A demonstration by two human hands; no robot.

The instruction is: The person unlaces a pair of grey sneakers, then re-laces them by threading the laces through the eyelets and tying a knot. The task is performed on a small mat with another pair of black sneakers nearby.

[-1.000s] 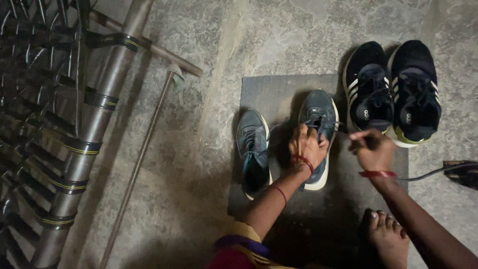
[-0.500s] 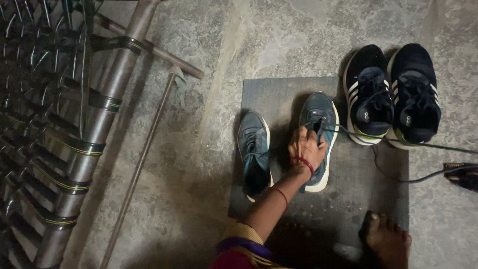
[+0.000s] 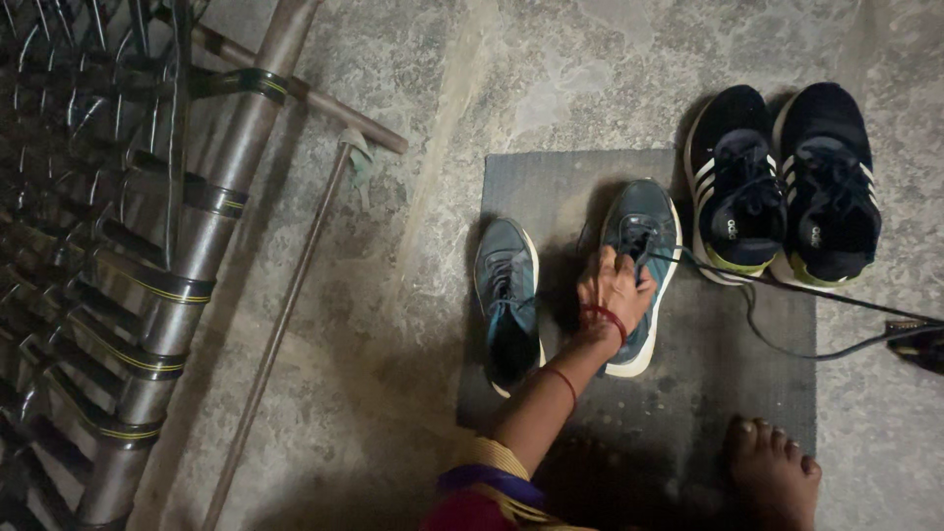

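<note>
My left hand (image 3: 615,290) grips the tongue area of a teal sneaker (image 3: 644,221) with a white sole, which lies on a dark grey mat (image 3: 551,177). A dark lace (image 3: 787,287) runs taut from that sneaker's eyelets to the right edge of the picture. My right hand is out of view. The matching teal sneaker (image 3: 506,295) lies just left of my hand on the mat. My bare foot (image 3: 772,477) rests on the mat's near right corner.
A pair of black sneakers with white stripes (image 3: 782,187) stands at the mat's far right corner. A dark cord (image 3: 816,352) leads to a black object (image 3: 919,344) at the right edge. A metal-framed woven cot (image 3: 147,246) and a thin pole (image 3: 285,315) lie on the concrete floor at left.
My right hand, pinching the lace beside the sneaker a second ago, pulled away to the right and left the view, drawing the lace out. My left hand stayed on the sneaker.
</note>
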